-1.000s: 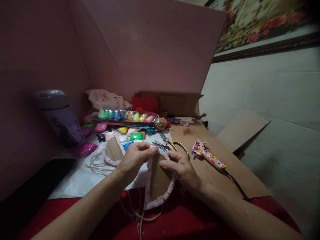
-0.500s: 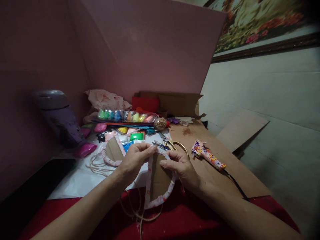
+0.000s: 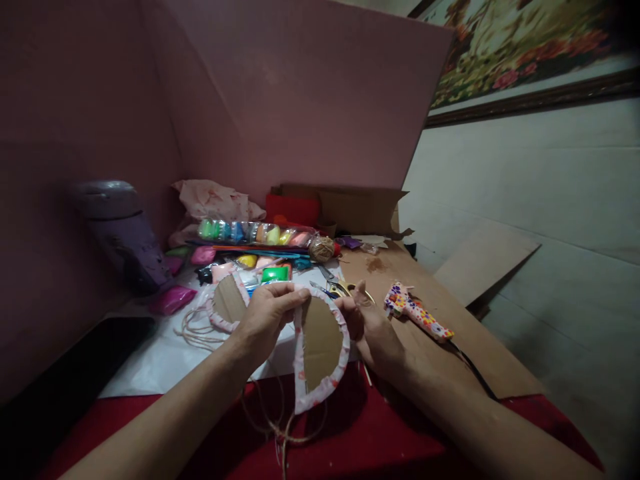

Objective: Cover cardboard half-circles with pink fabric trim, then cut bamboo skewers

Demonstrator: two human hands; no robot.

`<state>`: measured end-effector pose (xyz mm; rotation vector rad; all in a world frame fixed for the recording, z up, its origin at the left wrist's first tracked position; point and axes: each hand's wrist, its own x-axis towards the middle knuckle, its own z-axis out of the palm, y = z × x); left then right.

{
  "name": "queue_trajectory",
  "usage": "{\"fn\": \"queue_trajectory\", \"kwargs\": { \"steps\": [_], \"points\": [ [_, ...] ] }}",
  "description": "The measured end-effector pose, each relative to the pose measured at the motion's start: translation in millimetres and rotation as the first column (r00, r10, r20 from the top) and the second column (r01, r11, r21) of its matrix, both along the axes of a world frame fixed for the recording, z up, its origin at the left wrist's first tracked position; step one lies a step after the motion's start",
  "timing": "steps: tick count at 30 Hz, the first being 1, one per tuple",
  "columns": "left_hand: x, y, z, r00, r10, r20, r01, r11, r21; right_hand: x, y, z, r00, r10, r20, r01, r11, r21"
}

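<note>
A half-circle of cardboard (image 3: 323, 343) with pink-patterned white fabric folded round its edge stands upright in front of me. My left hand (image 3: 265, 320) pinches its top left corner between thumb and fingers. Beside its curved right edge is my right hand (image 3: 375, 333), thumb raised and apart from the fingers. Those fingertips are at the fabric rim, partly hidden, and I cannot tell whether they press it. A second fabric-edged cardboard piece (image 3: 227, 303) lies behind my left hand. Loose twine (image 3: 295, 439) hangs below the held piece. Gold-handled scissors (image 3: 343, 289) lie just behind my hands.
On the brown cardboard sheet (image 3: 465, 353) at right rests a flower-patterned glue gun (image 3: 417, 313) with a black cord. Packs of coloured clay (image 3: 255, 232) and a twine ball (image 3: 321, 249) are at the back. A purple bottle (image 3: 123, 240) stands left, near a dark flat object (image 3: 100, 353).
My right thumb has lifted off the fabric edge and points up, the hand opening slightly rightward. The held piece now faces me more fully, its curved top uncovered. My left hand keeps its pinch.
</note>
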<state>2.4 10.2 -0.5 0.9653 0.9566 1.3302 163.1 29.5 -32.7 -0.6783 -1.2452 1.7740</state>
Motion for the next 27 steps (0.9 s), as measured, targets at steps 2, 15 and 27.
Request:
{"fn": "queue_trajectory", "kwargs": {
  "steps": [2,15,27],
  "points": [
    [-1.7,1.4,-0.1,0.999,0.036,0.019,-0.036,0.999,0.01,-0.1,-0.2,0.3,0.997,-0.053,0.051,0.052,0.998,0.021],
    [1.5,0.4,-3.2,0.996,0.084,-0.02,-0.082,0.994,0.069,-3.1,-3.5,2.6,0.984,-0.052,0.169,0.036,0.995,0.097],
    [-6.0,8.5,-7.0,0.95,0.27,0.158,-0.28,0.959,0.047,0.4,2.0,-3.9,0.99,-0.032,0.138,0.018,0.994,0.107]
  ]
}}
